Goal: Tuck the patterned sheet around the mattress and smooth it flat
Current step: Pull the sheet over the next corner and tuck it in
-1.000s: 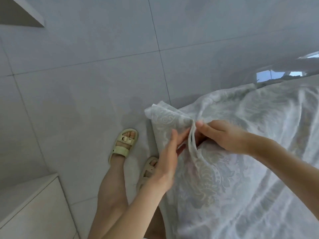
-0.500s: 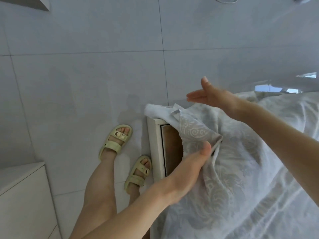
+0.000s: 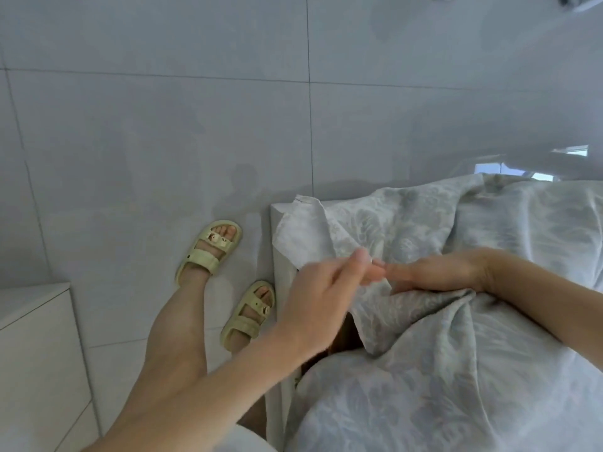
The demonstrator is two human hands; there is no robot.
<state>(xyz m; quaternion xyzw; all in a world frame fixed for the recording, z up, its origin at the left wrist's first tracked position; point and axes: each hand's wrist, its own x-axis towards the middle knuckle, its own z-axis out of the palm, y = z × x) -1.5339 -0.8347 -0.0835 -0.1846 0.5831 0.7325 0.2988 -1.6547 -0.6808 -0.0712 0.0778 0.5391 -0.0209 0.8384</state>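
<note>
The patterned sheet (image 3: 456, 370), pale blue-grey with a floral print, lies rumpled over the bed on the right. One sheet corner (image 3: 303, 230) is turned back over the white bed frame (image 3: 277, 252), and a brown gap (image 3: 349, 337) shows under the sheet's edge. My right hand (image 3: 437, 272) lies palm down on the sheet with its fingers stretched leftward. My left hand (image 3: 319, 298) is blurred above the bed's corner, its fingertips meeting those of the right hand. Whether it pinches the cloth is unclear.
Grey tiled floor (image 3: 163, 141) fills the left and the top. My two feet in pale green sandals (image 3: 212, 252) stand close beside the bed frame. A white cabinet (image 3: 36, 353) stands at the lower left.
My right hand came down from the air onto the sheet. My left hand let its bunched grip loosen and moved up to the right hand. The sheet now covers more of the corner.
</note>
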